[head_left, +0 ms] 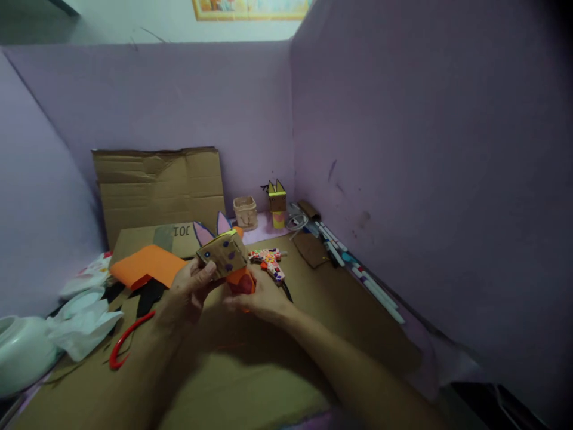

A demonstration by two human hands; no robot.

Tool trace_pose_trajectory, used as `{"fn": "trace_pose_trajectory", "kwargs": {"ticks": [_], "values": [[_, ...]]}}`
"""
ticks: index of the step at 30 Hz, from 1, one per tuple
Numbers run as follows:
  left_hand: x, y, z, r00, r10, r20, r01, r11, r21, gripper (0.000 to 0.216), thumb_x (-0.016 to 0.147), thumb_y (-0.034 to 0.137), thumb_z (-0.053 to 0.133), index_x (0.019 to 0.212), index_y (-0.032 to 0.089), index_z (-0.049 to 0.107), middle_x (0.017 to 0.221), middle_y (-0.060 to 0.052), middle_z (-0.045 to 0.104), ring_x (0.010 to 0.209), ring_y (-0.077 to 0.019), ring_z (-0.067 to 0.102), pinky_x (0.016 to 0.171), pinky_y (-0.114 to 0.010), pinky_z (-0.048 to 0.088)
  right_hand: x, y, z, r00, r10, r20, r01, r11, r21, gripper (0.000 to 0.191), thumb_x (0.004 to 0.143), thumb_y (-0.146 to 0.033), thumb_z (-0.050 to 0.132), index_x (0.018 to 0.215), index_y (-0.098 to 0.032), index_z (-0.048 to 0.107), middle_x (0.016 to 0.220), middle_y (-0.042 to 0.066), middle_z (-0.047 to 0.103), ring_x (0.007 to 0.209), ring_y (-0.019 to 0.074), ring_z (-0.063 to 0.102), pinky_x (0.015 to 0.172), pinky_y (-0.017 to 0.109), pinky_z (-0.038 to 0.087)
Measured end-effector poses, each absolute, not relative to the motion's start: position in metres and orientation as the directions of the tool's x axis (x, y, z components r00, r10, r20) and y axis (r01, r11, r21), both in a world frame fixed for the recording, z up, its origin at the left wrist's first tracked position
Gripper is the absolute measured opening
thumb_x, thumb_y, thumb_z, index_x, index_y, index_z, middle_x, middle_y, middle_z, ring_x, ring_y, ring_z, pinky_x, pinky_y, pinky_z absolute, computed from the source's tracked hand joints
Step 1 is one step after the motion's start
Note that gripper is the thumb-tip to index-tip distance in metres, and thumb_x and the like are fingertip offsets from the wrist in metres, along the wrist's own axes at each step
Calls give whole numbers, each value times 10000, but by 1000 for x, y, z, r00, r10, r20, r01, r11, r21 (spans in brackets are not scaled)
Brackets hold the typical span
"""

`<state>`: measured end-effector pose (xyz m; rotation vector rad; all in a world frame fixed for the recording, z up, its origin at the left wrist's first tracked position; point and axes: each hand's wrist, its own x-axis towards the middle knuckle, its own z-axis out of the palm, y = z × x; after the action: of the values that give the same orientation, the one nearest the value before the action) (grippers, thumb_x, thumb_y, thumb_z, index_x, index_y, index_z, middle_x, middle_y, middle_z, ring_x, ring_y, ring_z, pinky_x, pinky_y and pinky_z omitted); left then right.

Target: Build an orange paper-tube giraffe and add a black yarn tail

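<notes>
Both my hands hold a small cardboard figure above the brown cardboard mat. It has a box-shaped head with purple dots, two pink ears and an orange lower part. My left hand grips the box head from the left, thumb on its front. My right hand is wrapped round the orange lower part from the right.
A decorated glue gun lies just behind my hands. Orange foam sheet, red-handled scissors, white plastic bags and a pale green pot are at left. Markers line the right wall. Cardboard sheets, a small basket and a second figure stand at the back.
</notes>
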<state>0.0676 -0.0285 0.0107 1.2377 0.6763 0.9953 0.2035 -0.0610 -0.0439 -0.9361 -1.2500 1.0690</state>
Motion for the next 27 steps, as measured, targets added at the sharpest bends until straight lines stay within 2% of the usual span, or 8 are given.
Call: {"fn": "trace_pose_trajectory", "kwargs": {"ticks": [4,10,14,20,24,27], "values": [[73,-30,11,402,912,76,-211,12,977,457,588,372,751,963,129,653,967,-105,702,943,-308,626,786,-370,518,202,-65,-39,-2,977,213,-96,212,-973,370,493,-215,787,783,-186,558,670,-52,536,567,97,469,541,225,411],[74,-27,8,450,886,115,-190,-30,981,462,608,314,748,1015,121,647,966,-99,707,985,-300,617,871,-374,485,199,-64,-41,-139,982,127,-233,93,-968,344,456,-255,808,664,-190,541,616,-49,536,509,88,475,457,202,399],[73,-28,7,437,891,127,-191,-45,980,466,595,302,755,1017,133,652,992,-89,703,1015,-299,603,930,-382,447,194,-62,-44,-62,987,151,-175,138,-975,292,473,-167,754,624,-189,505,577,-65,494,502,78,442,446,190,362],[72,-28,6,443,886,135,-157,-71,985,481,549,322,771,977,126,669,963,-96,703,975,-314,612,875,-384,471,192,-68,-44,12,991,132,-5,132,-991,155,517,-126,612,568,-187,479,553,-51,463,500,88,407,445,214,330],[73,-27,2,438,887,147,-125,-102,987,455,563,328,758,961,127,670,950,-98,700,959,-322,610,855,-409,479,194,-70,-41,3,991,130,-8,131,-991,147,520,-109,590,563,-187,473,552,-51,456,504,87,401,446,211,323],[68,-29,7,425,880,212,-140,-168,976,393,590,325,740,933,146,670,948,-83,698,966,-314,604,834,-396,490,197,-71,-35,-55,981,187,30,188,-982,145,544,-121,611,565,-183,481,557,-58,448,513,85,406,456,206,325]]}}
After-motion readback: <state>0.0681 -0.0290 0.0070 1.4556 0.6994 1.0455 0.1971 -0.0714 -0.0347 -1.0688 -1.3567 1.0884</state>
